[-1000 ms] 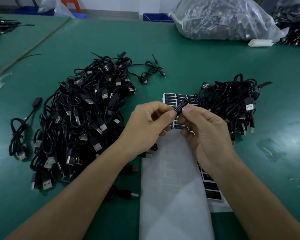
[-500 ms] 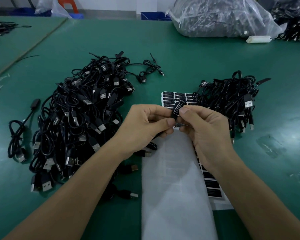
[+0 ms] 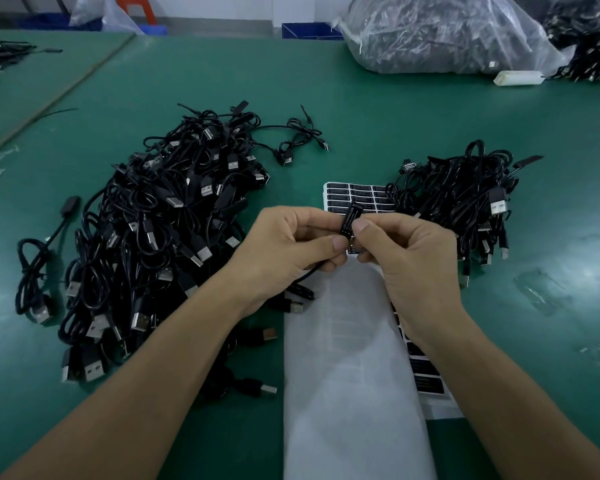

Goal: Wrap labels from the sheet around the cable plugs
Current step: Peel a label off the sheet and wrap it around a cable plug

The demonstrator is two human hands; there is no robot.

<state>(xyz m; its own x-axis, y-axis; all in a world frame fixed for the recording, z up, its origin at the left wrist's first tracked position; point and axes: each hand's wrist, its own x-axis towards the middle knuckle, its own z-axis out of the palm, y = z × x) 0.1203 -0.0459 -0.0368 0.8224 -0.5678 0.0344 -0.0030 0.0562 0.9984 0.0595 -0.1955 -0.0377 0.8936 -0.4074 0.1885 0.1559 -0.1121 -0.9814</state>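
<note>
A small black cable plug (image 3: 351, 218) with white label print stands tilted between both hands above the label sheet (image 3: 355, 195). My left hand (image 3: 291, 247) pinches its lower end, and the plug's cable runs out beneath that hand. My right hand (image 3: 409, 258) pinches the plug's side with thumb and forefinger. The sheet carries rows of black labels; its nearer part is covered by a white backing sheet (image 3: 350, 375), with more labels (image 3: 426, 379) showing along the right edge.
A big heap of black USB cables (image 3: 153, 237) lies on the left of the green table (image 3: 361, 116), a smaller heap (image 3: 465, 199) on the right. A clear bag of cables (image 3: 440, 32) and a white object (image 3: 516, 77) lie at the back.
Both hands have stayed at the plug; my right thumb has slid along its side, and the label's white print now faces the camera more.
</note>
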